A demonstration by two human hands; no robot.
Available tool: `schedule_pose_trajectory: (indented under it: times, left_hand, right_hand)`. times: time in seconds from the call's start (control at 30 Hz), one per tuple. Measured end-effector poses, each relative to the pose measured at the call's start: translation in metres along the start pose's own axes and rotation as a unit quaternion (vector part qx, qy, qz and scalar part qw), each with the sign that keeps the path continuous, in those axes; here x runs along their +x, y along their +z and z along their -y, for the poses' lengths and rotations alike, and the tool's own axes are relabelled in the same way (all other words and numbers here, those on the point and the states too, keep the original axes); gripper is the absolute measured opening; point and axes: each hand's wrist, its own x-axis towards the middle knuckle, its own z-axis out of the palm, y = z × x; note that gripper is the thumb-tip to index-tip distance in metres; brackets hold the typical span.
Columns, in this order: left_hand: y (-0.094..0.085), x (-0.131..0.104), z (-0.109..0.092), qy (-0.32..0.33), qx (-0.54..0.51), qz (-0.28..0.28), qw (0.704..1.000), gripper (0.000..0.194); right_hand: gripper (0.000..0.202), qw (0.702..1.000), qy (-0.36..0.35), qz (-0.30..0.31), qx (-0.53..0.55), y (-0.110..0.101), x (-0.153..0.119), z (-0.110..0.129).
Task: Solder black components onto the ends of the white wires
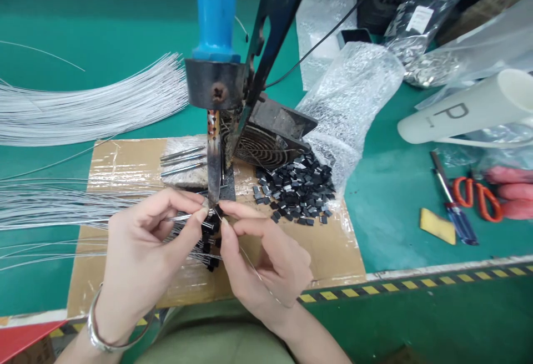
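In the head view, the work is judged to be partway through. A cluster of black connectors [211, 263] is seen below the hands, at the ends of the laid wires [41, 208]; these are taken to be done, though their joints are hidden. Much seems to be left: loose black pieces [297, 189] are heaped on the cardboard [328, 253] in front of the fan [266, 145], and a thick bundle of white wires [91, 106] is laid on the desk [387, 203]. One joint appears to be in hand, just under the tip of the soldering iron [214, 158]; whether it has been completed cannot be told.

The small connector [215, 220] being worked is placed between the fingertips of both hands, above the cardboard. It is dark and blocky, and is partly covered by fingers, so its contacts cannot be made out. Thin, pale wire [182, 218] is led toward it from the left.

The grip of the left hand [145, 253] is pinched, thumb to forefinger, on that wire close to its end. The grip of the right hand [266, 258] is nearly closed, with a fine metallic strand, probably solder [254, 271], held between thumb and forefinger and trailed across the hand toward the wrist.
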Motion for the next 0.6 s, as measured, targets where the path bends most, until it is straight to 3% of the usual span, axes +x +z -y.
schedule_pose_trajectory:
  times: [0.6]
  left_hand:
    - [0.0036, 0.0019, 0.0009, 0.001, -0.006, -0.007, 1.0, 0.007]
  right_hand:
    - [0.02, 1.0, -0.009, -0.005, 0.015, 0.0005, 0.0018, -0.002]
